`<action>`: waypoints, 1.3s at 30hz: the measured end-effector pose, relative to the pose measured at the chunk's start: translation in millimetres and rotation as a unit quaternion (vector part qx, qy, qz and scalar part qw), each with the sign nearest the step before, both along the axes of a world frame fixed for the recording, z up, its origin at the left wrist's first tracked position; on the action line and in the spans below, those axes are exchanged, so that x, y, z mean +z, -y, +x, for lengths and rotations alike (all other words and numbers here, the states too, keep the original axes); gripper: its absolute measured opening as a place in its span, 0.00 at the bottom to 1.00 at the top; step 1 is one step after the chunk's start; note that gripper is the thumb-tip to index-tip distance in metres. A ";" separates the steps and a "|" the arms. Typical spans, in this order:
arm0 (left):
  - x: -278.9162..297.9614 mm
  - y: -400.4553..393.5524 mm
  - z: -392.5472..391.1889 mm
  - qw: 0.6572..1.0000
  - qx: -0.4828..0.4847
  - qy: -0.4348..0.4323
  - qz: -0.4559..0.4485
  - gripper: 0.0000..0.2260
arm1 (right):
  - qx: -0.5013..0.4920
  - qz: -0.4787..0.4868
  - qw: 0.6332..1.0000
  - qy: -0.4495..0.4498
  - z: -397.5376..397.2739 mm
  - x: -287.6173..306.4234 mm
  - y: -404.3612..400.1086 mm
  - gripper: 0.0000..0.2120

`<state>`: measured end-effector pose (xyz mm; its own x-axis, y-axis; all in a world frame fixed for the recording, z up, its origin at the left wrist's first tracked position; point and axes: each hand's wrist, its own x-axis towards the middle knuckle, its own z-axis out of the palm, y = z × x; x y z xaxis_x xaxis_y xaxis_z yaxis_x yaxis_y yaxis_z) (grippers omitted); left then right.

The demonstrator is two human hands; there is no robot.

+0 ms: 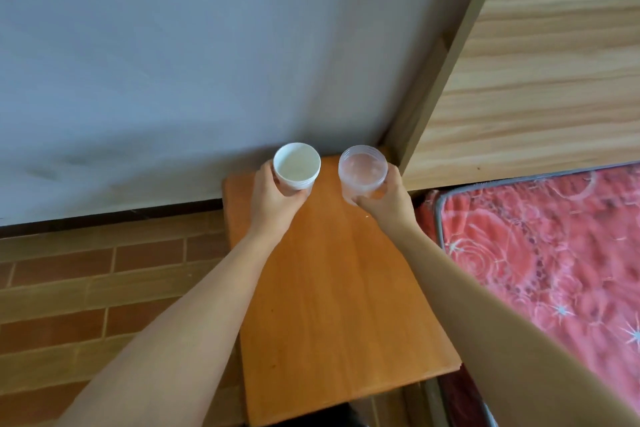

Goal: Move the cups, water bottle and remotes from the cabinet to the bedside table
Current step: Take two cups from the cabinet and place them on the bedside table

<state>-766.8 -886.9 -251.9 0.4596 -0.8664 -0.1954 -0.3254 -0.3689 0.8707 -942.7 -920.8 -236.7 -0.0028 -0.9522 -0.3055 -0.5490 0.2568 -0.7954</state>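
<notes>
**Two cups held above the bedside table**

At the far end of the orange wooden bedside table (332, 288), close to the grey wall (156, 62), a person reaches out with both bare arms, one cup in each hand. The left hand (273, 196) has its fingers curled round the side of a white cup (296, 165). The right hand (384, 199) grips a clear plastic cup (363, 170) the same way, from the near side. Both cups stand upright, mouths open to the ceiling, side by side and apart, the white one to the left.

Each cup sits directly over the table's far edge, so the coming move looks to be straight down, with neither hand needing to cross the other. Whether the bases already touch the wood I cannot tell; the hands hide them.

To the right of the table lies a bed with a red flowered mattress cover (554, 253) and a pale wooden headboard (554, 62). Brown floor tiles (104, 288) show on the left. No bottle or remotes appear here.
</notes>
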 end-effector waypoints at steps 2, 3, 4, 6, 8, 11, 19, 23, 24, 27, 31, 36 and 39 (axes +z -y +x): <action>-23.2 4.9 1.6 1.000 -0.006 -0.013 -0.004 0.28 | 0.000 -0.001 1.000 -0.003 6.1 -21.3 5.7 0.33; -33.3 6.4 2.6 1.000 -0.007 -0.017 -0.005 0.28 | 0.000 -0.001 1.000 -0.009 8.8 -29.8 7.9 0.34; -41.7 7.4 3.5 1.000 -0.008 -0.018 -0.007 0.28 | 0.000 -0.002 1.000 -0.014 11.0 -37.3 10.1 0.34; -56.5 8.6 6.2 1.000 -0.008 -0.014 -0.006 0.28 | 0.002 -0.007 1.000 -0.020 15.0 -49.8 13.8 0.34; -68.1 10.1 9.5 1.000 -0.008 -0.010 -0.008 0.28 | 0.006 -0.008 1.000 -0.026 18.3 -60.1 17.4 0.34; -77.7 13.3 13.0 1.000 -0.012 -0.009 -0.014 0.28 | 0.011 -0.005 1.000 -0.028 22.3 -71.2 21.4 0.33; -91.8 23.7 12.1 0.999 -0.027 -0.005 -0.026 0.28 | 0.017 -0.016 1.000 0.003 33.3 -90.7 31.7 0.34; -96.8 24.2 13.2 0.999 -0.025 -0.004 -0.021 0.29 | 0.017 -0.026 0.999 0.013 34.2 -94.9 35.8 0.34; -97.5 23.8 13.3 0.999 -0.025 -0.004 -0.020 0.29 | 0.016 -0.027 0.999 0.014 34.0 -95.5 35.9 0.34; -95.7 23.7 12.6 1.000 -0.027 0.001 -0.012 0.30 | 0.015 -0.023 0.999 0.016 34.2 -94.9 36.4 0.34; -93.1 23.2 15.1 0.999 -0.032 0.008 -0.009 0.32 | 0.020 -0.017 1.000 0.009 35.6 -90.5 36.1 0.34; -83.0 12.6 31.9 0.993 -0.042 0.074 0.086 0.36 | 0.024 0.016 0.998 -0.053 24.6 -77.7 31.1 0.39; -51.9 3.9 50.4 0.977 -0.073 0.152 0.133 0.33 | 0.028 0.029 0.993 -0.113 19.2 -47.4 27.6 0.39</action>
